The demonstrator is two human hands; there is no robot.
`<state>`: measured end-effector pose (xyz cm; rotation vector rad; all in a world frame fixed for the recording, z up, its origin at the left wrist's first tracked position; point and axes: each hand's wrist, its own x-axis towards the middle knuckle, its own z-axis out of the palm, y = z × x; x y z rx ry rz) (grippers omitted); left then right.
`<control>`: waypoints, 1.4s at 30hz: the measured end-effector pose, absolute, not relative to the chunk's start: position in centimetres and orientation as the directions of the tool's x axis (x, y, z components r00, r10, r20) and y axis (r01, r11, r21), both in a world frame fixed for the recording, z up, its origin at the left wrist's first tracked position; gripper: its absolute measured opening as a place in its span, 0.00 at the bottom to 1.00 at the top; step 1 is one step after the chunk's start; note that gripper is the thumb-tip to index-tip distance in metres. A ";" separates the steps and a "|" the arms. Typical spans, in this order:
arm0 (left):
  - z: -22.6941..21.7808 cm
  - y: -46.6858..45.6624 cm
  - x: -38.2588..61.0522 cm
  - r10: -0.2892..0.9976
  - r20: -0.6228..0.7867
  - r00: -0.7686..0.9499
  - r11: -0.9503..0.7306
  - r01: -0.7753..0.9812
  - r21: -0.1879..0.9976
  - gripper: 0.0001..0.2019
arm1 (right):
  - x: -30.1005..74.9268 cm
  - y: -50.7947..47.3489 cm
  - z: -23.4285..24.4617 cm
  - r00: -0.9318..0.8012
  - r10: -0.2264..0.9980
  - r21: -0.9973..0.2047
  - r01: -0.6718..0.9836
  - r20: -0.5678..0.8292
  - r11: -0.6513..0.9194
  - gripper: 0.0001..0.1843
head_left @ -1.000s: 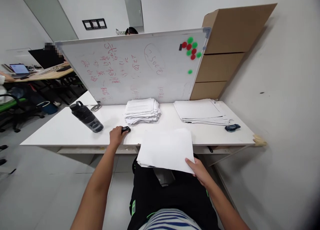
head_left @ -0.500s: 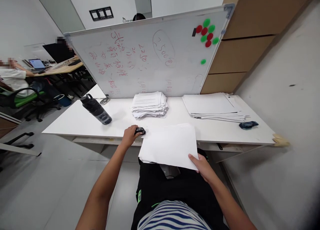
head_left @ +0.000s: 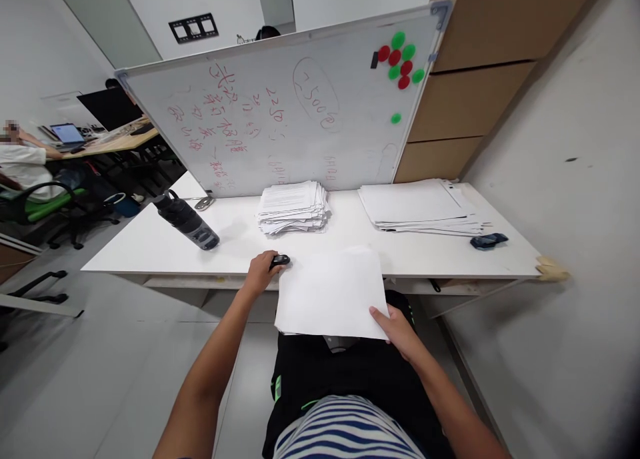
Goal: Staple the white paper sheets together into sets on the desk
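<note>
My left hand point(head_left: 261, 272) is closed around a small black object point(head_left: 280, 261) at the front edge of the white table point(head_left: 150, 246). My right hand point(head_left: 397, 332) pinches the near right corner of a thin sheaf of white paper point(head_left: 330, 291), which overhangs the table edge above my lap. A messy stack of printed sheets point(head_left: 293, 207) lies behind my left hand. A wider, flatter pile of paper point(head_left: 417, 206) lies at the back right.
A dark water bottle point(head_left: 186, 220) lies tilted on the table's left. A whiteboard point(head_left: 280, 112) with red writing and magnets leans at the back, beside cardboard boxes point(head_left: 475, 79). A small dark object point(head_left: 489, 240) sits at the right. A seated person point(head_left: 20, 159) works at far left.
The view has drawn closer to the table. The sheaf in my right hand has turned slightly and squared up to me. My left hand stays on the black object.
</note>
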<state>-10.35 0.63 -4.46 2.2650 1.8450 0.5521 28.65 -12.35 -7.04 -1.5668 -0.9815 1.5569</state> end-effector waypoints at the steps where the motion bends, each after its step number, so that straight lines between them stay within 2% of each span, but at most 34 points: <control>1: -4.4 0.6 -10.2 0.970 0.174 0.171 -0.224 0.907 0.356 0.20 | 28.4 -12.4 -7.1 -0.012 0.888 -0.888 0.035 -0.460 -0.459 0.25; 5: -3.8 0.5 -9.8 0.965 0.162 0.208 -0.253 0.905 0.343 0.21 | 28.2 -12.4 -7.4 -0.025 0.885 -0.885 0.022 -0.465 -0.465 0.25; 8: -2.9 0.4 -9.5 0.969 0.108 0.222 -0.246 0.906 0.344 0.26 | 28.2 -12.3 -7.7 -0.033 0.884 -0.884 -0.005 -0.466 -0.467 0.26; 13: 0.2 1.6 -8.1 0.996 -0.083 0.040 -0.004 0.919 0.395 0.29 | 28.3 -12.3 -7.6 -0.053 0.901 -0.894 -0.112 -0.430 -0.433 0.27; 18: 1.4 5.3 -5.3 0.999 -0.001 -0.045 0.042 0.941 0.336 0.30 | 28.5 -12.7 -8.1 -0.107 0.894 -0.884 -0.136 -0.435 -0.446 0.30; 23: -0.9 7.3 -3.2 1.000 -0.007 -0.006 0.007 0.980 0.200 0.25 | 28.6 -13.2 -8.4 -0.132 0.890 -0.877 -0.157 -0.437 -0.454 0.30; 26: -2.1 7.1 -2.7 0.999 0.051 0.013 -0.018 0.994 0.111 0.23 | 28.5 -13.5 -8.2 -0.101 0.876 -0.867 -0.131 -0.471 -0.481 0.31; 29: -2.7 6.7 -2.4 0.994 0.111 0.021 -0.031 0.995 0.092 0.22 | 28.3 -13.8 -8.2 -0.083 0.869 -0.860 -0.124 -0.487 -0.494 0.31; 32: -2.7 6.4 -2.3 0.990 0.140 0.013 -0.032 0.991 0.133 0.20 | 27.9 -14.1 -8.6 -0.071 0.865 -0.855 -0.127 -0.497 -0.502 0.30; 34: -2.5 6.3 -2.7 0.983 0.180 0.022 -0.061 0.975 0.213 0.20 | 27.6 -14.1 -8.7 -0.063 0.870 -0.858 -0.146 -0.489 -0.493 0.30; 36: -2.2 6.3 -3.4 0.958 0.287 0.025 -0.125 0.934 0.336 0.21 | 27.3 -14.0 -8.7 -0.057 0.880 -0.864 -0.168 -0.472 -0.475 0.29; 39: -1.7 5.9 -5.1 0.878 0.472 -0.079 -0.192 0.846 0.498 0.24 | 26.9 -13.9 -8.4 -0.059 0.890 -0.873 -0.175 -0.452 -0.455 0.29; 42: -1.7 4.7 -7.1 0.834 0.537 -0.128 -0.215 0.821 0.529 0.25 | 26.5 -14.0 -8.2 -0.057 0.895 -0.877 -0.178 -0.443 -0.446 0.28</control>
